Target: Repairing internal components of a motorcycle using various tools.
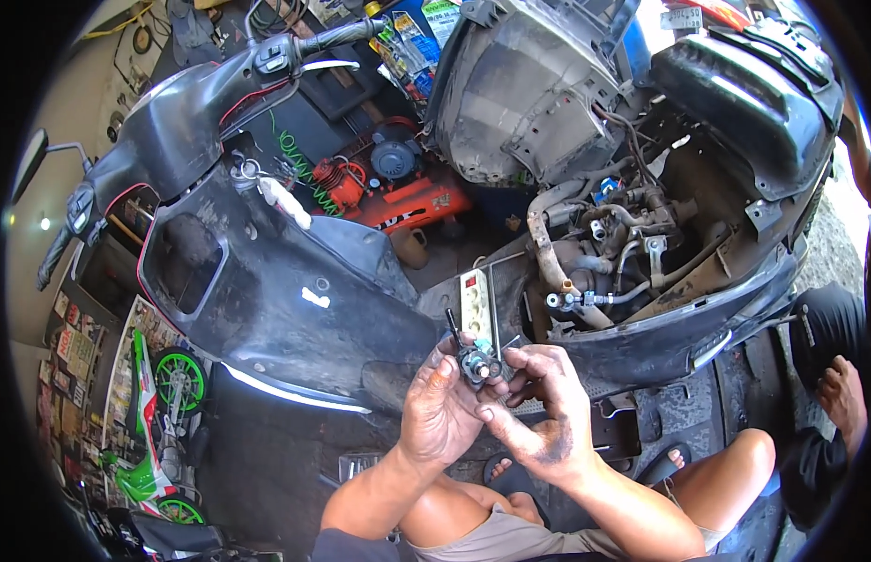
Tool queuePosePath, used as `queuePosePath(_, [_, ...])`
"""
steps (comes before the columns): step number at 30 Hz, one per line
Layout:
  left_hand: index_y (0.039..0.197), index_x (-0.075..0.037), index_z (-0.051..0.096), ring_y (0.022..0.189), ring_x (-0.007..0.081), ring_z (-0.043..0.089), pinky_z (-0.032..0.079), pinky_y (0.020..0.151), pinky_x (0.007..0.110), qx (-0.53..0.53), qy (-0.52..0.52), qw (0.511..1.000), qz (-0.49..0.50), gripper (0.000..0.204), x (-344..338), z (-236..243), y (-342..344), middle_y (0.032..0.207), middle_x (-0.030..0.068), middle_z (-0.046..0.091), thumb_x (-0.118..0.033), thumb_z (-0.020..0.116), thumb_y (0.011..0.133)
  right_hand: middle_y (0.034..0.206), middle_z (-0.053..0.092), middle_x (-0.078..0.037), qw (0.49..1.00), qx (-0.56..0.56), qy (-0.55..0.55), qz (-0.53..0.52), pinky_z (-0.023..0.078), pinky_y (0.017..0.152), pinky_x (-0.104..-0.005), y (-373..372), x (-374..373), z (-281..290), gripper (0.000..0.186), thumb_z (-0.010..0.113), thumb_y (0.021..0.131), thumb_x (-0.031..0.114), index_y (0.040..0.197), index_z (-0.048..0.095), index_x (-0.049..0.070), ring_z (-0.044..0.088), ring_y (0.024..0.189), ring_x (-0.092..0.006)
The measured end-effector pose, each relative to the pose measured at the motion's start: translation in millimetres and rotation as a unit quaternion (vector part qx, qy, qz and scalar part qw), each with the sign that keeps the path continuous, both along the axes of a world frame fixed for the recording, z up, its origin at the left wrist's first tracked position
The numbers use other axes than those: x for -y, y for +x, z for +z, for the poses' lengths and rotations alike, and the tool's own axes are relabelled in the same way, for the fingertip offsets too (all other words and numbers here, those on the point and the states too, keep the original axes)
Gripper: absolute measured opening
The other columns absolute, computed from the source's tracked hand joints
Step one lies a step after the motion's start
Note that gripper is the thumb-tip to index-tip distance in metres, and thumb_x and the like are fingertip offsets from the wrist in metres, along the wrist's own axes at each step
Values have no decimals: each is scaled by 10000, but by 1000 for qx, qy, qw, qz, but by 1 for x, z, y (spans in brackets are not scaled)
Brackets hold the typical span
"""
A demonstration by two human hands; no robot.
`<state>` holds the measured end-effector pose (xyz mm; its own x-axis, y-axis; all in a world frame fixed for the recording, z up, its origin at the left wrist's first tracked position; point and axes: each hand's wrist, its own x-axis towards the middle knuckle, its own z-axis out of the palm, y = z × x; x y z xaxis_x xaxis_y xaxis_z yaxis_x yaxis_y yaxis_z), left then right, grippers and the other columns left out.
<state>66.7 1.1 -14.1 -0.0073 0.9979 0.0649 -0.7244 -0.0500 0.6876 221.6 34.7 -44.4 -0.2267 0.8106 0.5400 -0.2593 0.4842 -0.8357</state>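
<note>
Low in the middle of the head view, both my hands meet around a small dark metal engine part (479, 365) with a round shiny end and a thin black stem. My left hand (440, 412) grips it from the left with thumb and fingers. My right hand (548, 412) curls in from the right, its fingertips against the part's side; dark grime marks the skin. Just beyond the part, a white power strip (474, 304) with a red switch lies on the scooter's footboard. The scooter's exposed engine (623, 234) sits to the right, with hoses and a loose metal fitting (580, 300).
The scooter's black front body (295, 290) spans the left, its seat (744, 103) the far right. Behind stands a red air compressor (407, 201) with a green coiled hose (299, 169). A green-wheeled small bike (154, 440) is at left. Another person's hand (842, 398) rests at right.
</note>
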Motion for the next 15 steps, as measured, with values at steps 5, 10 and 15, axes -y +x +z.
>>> queuePosePath(5, [1339,-86,541,1060,292,677,583,931,437,28,-10,999,23,324,-2,-2,11,1135,142,679,-253,549,1061,1163,572,-166,999,-37,-18,-32,551,700,-305,3,-1,-1,527,821,802,56,1265,584,-30,609,867,-178])
queuePosePath(10, [1337,-101,550,1096,276,672,573,970,432,23,-9,999,39,323,-8,-1,25,1174,126,675,-258,562,1054,1001,643,-163,987,18,111,-116,550,716,-317,17,7,0,418,750,800,-36,1213,706,12,653,829,-242])
queuePosePath(15, [1332,-125,556,1105,273,665,548,1010,450,32,-21,999,27,312,-8,1,29,1192,112,670,-265,563,1053,1008,670,-123,982,20,130,-132,568,657,-311,19,6,2,510,809,765,35,1261,717,110,665,787,-234])
